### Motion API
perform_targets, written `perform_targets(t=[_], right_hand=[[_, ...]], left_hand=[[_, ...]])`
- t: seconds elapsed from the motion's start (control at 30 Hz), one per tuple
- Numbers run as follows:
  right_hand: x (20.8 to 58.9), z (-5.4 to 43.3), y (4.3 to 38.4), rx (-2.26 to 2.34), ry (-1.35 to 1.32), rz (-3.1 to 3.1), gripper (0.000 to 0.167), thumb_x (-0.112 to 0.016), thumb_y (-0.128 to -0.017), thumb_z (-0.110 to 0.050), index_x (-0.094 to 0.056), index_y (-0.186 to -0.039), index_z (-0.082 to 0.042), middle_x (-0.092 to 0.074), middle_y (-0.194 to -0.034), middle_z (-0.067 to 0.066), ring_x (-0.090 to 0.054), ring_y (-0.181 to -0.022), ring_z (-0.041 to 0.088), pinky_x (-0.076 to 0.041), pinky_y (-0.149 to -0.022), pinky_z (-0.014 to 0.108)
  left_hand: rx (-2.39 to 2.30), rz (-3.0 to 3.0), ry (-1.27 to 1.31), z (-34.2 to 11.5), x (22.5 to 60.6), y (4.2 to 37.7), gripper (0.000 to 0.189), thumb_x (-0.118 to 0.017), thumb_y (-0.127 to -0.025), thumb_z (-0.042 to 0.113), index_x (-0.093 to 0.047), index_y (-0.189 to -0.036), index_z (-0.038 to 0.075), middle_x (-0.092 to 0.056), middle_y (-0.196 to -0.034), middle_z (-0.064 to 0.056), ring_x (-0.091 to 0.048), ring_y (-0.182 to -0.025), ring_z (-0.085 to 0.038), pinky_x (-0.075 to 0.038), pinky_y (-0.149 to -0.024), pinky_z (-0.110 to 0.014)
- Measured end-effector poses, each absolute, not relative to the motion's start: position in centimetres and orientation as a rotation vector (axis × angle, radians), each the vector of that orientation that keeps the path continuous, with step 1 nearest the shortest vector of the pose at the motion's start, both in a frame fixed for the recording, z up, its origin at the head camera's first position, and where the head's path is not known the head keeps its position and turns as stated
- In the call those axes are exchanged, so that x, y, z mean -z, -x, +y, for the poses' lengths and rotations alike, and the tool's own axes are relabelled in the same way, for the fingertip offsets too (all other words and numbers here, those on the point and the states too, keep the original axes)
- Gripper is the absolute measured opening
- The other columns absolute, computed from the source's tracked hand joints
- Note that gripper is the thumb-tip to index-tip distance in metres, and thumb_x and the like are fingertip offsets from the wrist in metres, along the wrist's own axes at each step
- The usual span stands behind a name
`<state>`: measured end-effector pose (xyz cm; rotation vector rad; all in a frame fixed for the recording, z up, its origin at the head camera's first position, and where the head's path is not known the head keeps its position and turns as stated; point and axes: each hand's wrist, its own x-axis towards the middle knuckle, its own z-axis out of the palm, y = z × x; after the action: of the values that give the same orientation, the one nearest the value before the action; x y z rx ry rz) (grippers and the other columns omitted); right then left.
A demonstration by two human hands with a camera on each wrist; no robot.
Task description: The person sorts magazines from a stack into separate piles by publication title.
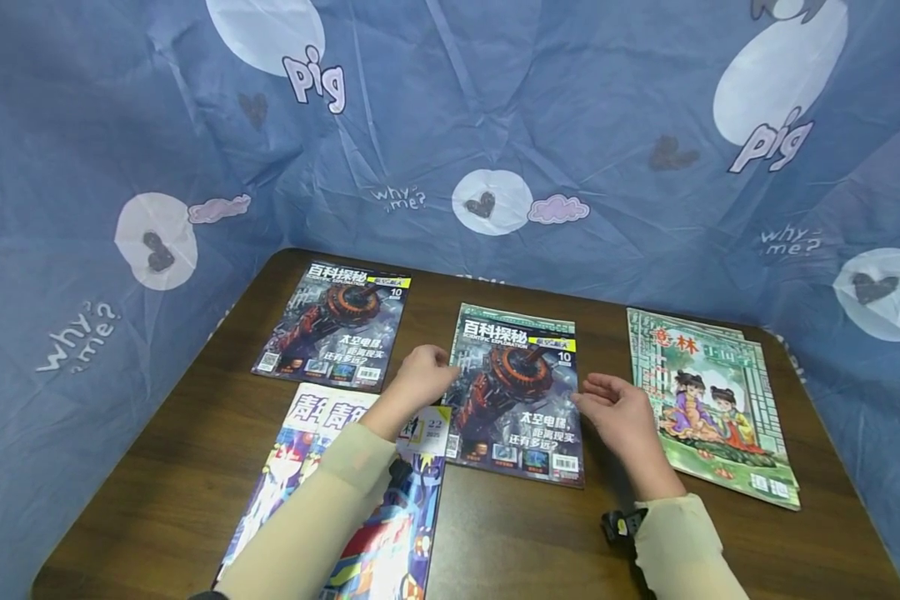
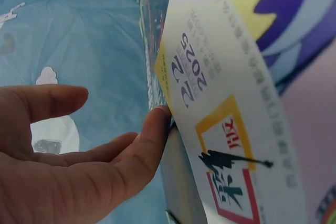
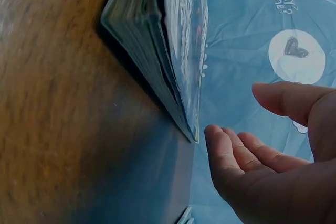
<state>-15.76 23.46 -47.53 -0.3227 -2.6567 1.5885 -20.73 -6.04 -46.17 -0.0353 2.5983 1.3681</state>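
I'm watching thru the head & wrist cams. L hand (image 1: 422, 377) is at the L edge of the center dark mag (image 1: 510, 392): thumb apart from the fingers, fingers loosely bent, no pinch. Can't tell from here if its fingertips touch that mag. R hand (image 1: 621, 417) is at the same mag's R edge, thumb & fingers apart, nothing gripped; in the R wrist view I see its fingertips just beside the page edges.

Center mag lies flat, cover up, approx. mid-table, w/ a green mag (image 1: 510, 314) showing past its top edge. Under the L sleeve (image 1: 322, 508), twd the near L part of the table (image 1: 525, 542), are 2 overlapping bright, multicolor mags (image 1: 420, 508). A matching dark mag (image 1: 330, 329) lies alone nr the far L corner. Along the R edge, a stack of green mags (image 1: 720, 408), slightly fanned, top cover w/ 2 cartoon figures. Black strap (image 1: 622, 527) on the R wrist. Past the far edge & both sides: blue cloth (image 1: 390, 142), "pig" & "why me?" prints.
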Motion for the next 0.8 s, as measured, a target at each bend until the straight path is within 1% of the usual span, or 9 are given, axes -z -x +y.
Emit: perform_targets(t=[0.17, 0.33, 0.43, 0.53, 0.67, 0.73, 0.8], right_hand=[[47.6, 23.4, 15.9, -1.575, 0.346, -2.694, 0.052, -0.075, -0.093, -0.016, -0.057, -0.135, 0.009, -0.063, -0.128, 0.025, -0.063, -0.116, 0.036, -0.056, -0.084, 0.029], [47.9, 23.4, 16.4, -1.581, 0.366, -2.711, 0.053, -0.074, -0.093, -0.016, -0.056, -0.136, 0.01, -0.063, -0.129, 0.025, -0.063, -0.117, 0.036, -0.055, -0.09, 0.036], [48.1, 23.4, 16.6, -1.591, 0.372, -2.736, 0.055, -0.074, -0.094, -0.017, -0.054, -0.138, 0.01, -0.062, -0.13, 0.026, -0.062, -0.118, 0.037, -0.053, -0.094, 0.04], [48.2, 23.4, 16.8, -1.593, 0.391, -2.76, 0.057, -0.073, -0.094, -0.018, -0.053, -0.139, 0.01, -0.061, -0.132, 0.027, -0.061, -0.119, 0.037, -0.052, -0.096, 0.044], [48.2, 23.3, 16.8, -1.584, 0.434, -2.776, 0.059, -0.073, -0.094, -0.019, -0.051, -0.14, 0.01, -0.06, -0.132, 0.027, -0.059, -0.119, 0.039, -0.05, -0.097, 0.048], [48.3, 23.2, 16.8, -1.579, 0.453, -2.783, 0.059, -0.073, -0.094, -0.02, -0.051, -0.14, 0.01, -0.06, -0.132, 0.028, -0.059, -0.119, 0.039, -0.049, -0.098, 0.049], [48.4, 23.2, 16.8, -1.578, 0.466, -2.79, 0.059, -0.073, -0.094, -0.02, -0.052, -0.139, 0.011, -0.061, -0.131, 0.028, -0.059, -0.119, 0.039, -0.049, -0.098, 0.049]], left_hand=[[-1.337, 2.593, 0.072, -5.8, 46.2, 21.1, 0.046, -0.067, -0.094, 0.022, -0.06, -0.128, -0.008, -0.062, -0.126, -0.024, -0.058, -0.117, -0.038, -0.048, -0.098, -0.051], [-1.328, 2.579, 0.07, -5.8, 46.1, 21.4, 0.049, -0.065, -0.096, 0.025, -0.058, -0.131, -0.009, -0.059, -0.131, -0.026, -0.056, -0.121, -0.04, -0.047, -0.099, -0.052], [-1.323, 2.57, 0.073, -5.7, 46.1, 21.6, 0.049, -0.064, -0.097, 0.027, -0.058, -0.132, -0.008, -0.059, -0.131, -0.025, -0.055, -0.122, -0.039, -0.047, -0.1, -0.052], [-1.326, 2.55, 0.089, -5.6, 46.1, 21.7, 0.048, -0.064, -0.097, 0.027, -0.059, -0.131, -0.007, -0.061, -0.126, -0.023, -0.062, -0.11, -0.035, -0.052, -0.093, -0.047], [-1.396, 2.467, 0.121, -5.5, 46.0, 21.7, 0.048, -0.064, -0.097, 0.024, -0.057, -0.131, -0.009, -0.061, -0.121, -0.023, -0.068, -0.087, -0.029, -0.058, -0.077, -0.039], [-1.425, 2.436, 0.138, -5.5, 45.9, 21.7, 0.047, -0.064, -0.097, 0.023, -0.056, -0.13, -0.01, -0.06, -0.12, -0.024, -0.069, -0.081, -0.028, -0.06, -0.071, -0.036], [-1.45, 2.415, 0.157, -5.4, 45.9, 21.8, 0.045, -0.064, -0.098, 0.021, -0.057, -0.129, -0.011, -0.06, -0.12, -0.025, -0.069, -0.081, -0.028, -0.06, -0.069, -0.034]])
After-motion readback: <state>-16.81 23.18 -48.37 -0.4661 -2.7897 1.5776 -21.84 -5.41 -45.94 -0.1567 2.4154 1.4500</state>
